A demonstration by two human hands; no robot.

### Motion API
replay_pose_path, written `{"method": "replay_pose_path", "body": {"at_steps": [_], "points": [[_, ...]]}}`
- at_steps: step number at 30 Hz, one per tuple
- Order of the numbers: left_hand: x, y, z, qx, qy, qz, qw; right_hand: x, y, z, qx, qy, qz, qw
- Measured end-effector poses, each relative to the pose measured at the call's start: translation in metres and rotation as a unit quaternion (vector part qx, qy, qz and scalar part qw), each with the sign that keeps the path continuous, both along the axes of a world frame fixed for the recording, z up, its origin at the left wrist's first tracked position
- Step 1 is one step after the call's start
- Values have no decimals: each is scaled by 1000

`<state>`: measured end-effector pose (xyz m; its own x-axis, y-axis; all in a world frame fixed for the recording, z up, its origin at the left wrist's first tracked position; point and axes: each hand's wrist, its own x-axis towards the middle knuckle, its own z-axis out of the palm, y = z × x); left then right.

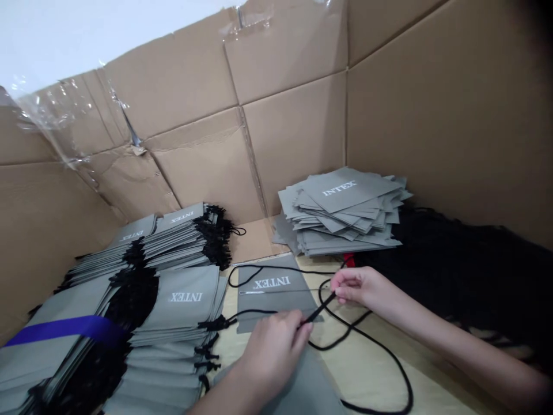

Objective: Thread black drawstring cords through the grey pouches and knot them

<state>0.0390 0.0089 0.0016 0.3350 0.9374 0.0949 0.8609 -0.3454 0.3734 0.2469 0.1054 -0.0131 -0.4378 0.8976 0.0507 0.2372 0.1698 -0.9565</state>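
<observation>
Between my two hands a short length of black cord (320,308) is stretched. My left hand (274,349) is closed on its lower end, and my right hand (355,285) pinches the upper end with fingertips and thumb. A thin wire threader (253,293) with a looped end lies across a flat grey INTEX pouch (276,311), reaching toward my right fingertips. Loose cord (408,380) curls over the table around my hands. Below my left hand lies another grey pouch (302,389), partly hidden by that hand and arm.
Finished-looking pouches with black cords (181,297) are stacked at left, one bundle under a purple band (69,329). A messy stack of flat pouches (341,202) stands at the back. A heap of black cords (466,259) lies right. Cardboard walls (294,127) surround the table.
</observation>
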Motion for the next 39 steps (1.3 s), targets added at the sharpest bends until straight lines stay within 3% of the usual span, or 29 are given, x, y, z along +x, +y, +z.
{"method": "replay_pose_path", "body": {"at_steps": [6,11,14,19,23,25,28,31,33,35,39], "points": [[-7,13,-1,-53,-177,-13,983,0,1,2,28,-18,-24,999],[-13,24,0,-131,-341,45,930,-4,-10,13,113,-86,-70,987],[-13,24,6,-157,-401,39,902,-4,-14,16,132,-100,-79,983],[-10,17,17,-169,-422,18,891,-5,-15,16,122,-100,-94,983],[-8,15,16,-147,-406,42,901,-5,-14,16,118,-97,-96,984],[-8,14,15,-155,-411,16,898,-6,-14,18,117,-92,-101,984],[-8,9,20,-216,-474,-50,852,-11,-20,19,113,-78,-91,986],[-6,4,29,-230,-536,-62,810,-22,-33,16,117,-70,-46,990],[-4,2,33,-194,-529,-64,824,-31,-43,14,137,-65,-7,988],[-2,1,33,-130,-478,-75,865,-38,-53,14,145,-55,26,988],[-2,4,26,36,-267,-69,961,-40,-63,21,127,-65,49,989]]}}
